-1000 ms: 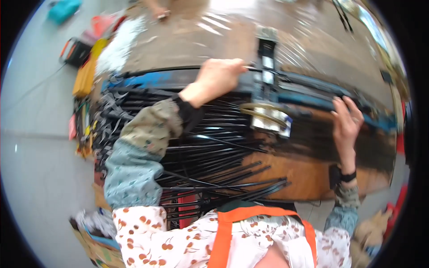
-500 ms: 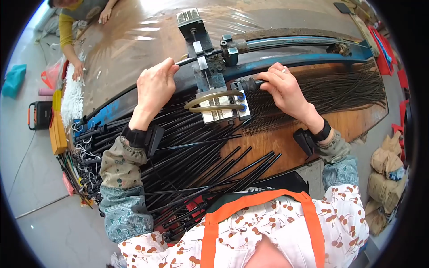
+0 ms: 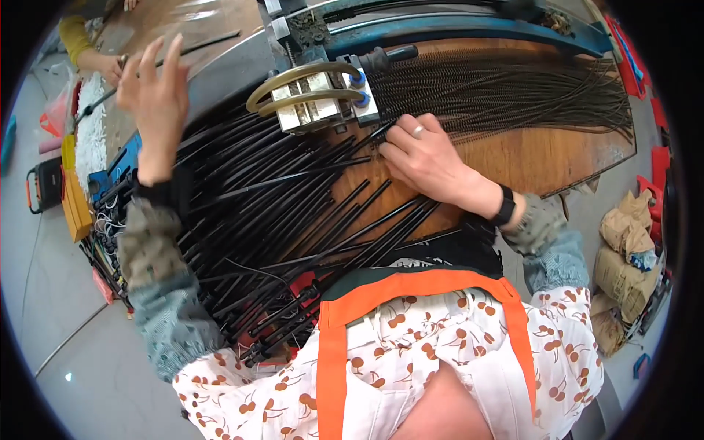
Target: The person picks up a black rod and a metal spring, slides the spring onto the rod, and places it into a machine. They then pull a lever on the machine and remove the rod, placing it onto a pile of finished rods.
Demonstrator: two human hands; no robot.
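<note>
My left hand point(image 3: 155, 99) is raised at the far left, fingers stretched out and apart. Just behind those fingers a long black rod point(image 3: 211, 42) lies slanting across the table. My right hand point(image 3: 425, 158) is closed, its fingertips pinching the end of a black tube point(image 3: 376, 136) at the right edge of a pile of black tubes point(image 3: 253, 165). Just above that hand is the metal clamping block point(image 3: 315, 99) with two looped brown hoses point(image 3: 293, 75). The bench fixture's black handle point(image 3: 402, 53) sticks out to the right, with no hand on it.
A bundle of thin dark coiled springs point(image 3: 513, 95) spreads over the wooden table point(image 3: 543, 161). A blue rail point(image 3: 469, 40) crosses behind it. At the far left, a co-worker's hand point(image 3: 110, 67) is by the rod, near white pieces point(image 3: 89, 128) and a yellow box point(image 3: 75, 202).
My left hand has let go of the rod at the fixture and moved left. My right hand has left the black handle and come down to the tubes. The view has shifted.
</note>
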